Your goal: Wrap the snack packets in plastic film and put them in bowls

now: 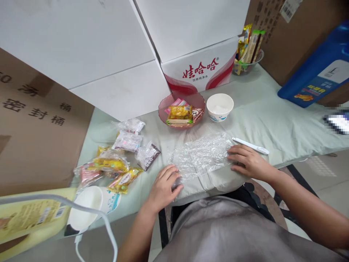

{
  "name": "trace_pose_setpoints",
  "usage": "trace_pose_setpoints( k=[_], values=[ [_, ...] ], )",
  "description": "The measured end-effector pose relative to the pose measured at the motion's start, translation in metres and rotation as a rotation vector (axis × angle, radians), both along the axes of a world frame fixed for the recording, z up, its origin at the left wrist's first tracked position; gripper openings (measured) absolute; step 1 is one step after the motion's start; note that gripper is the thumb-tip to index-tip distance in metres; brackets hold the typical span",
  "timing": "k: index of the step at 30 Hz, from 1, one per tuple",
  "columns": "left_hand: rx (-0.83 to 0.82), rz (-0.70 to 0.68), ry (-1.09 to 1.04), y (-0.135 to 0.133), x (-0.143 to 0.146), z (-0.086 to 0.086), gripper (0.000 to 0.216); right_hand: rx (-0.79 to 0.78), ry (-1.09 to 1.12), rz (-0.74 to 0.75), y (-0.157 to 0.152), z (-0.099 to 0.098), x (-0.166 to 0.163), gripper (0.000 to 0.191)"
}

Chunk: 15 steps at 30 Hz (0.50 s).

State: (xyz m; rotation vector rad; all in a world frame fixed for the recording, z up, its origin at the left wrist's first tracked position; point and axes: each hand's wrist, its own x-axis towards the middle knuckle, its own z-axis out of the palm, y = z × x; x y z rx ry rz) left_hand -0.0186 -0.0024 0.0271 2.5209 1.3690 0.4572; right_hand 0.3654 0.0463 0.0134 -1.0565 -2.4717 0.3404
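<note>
A crinkled sheet of clear plastic wrap [203, 156] lies spread on the pale green cloth in front of me. My left hand [165, 189] rests at its left end, fingers stretched over the edge and thumb apart. At the right end, the outstretched fingers of my right hand [249, 162] touch the film. A white utility knife [251, 145] lies just beyond that hand. Behind the wrap stand a pink scalloped bowl [162, 112] of packaged snacks and a white paper bowl [220, 105] with whitish contents. Left of my left hand is a pile of film-wrapped snack packets [111, 163].
A second paper bowl [110, 200] lies tipped at the left, near a yellow bottle [32, 218] and a white cable [81, 208]. White cartons [201, 72] line the back. A clear snack bowl [249, 67] and a blue jug [316, 80] stand at the right.
</note>
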Motion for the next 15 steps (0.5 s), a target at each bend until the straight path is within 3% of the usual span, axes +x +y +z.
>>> trace_pose_setpoints(
  k=[7,10,15],
  values=[
    [-0.017,0.033,-0.244,-0.003,-0.006,-0.005,0.013,0.004,0.099,-0.053,-0.008,-0.009,0.003,0.015],
    [-0.062,0.182,-0.371,0.003,-0.005,-0.003,0.009,-0.066,0.2,-0.109,-0.005,-0.001,-0.003,0.015],
    [-0.049,0.545,-0.308,0.03,-0.003,-0.01,0.019,-0.175,0.208,-0.436,0.017,0.005,-0.021,0.019]
  ],
)
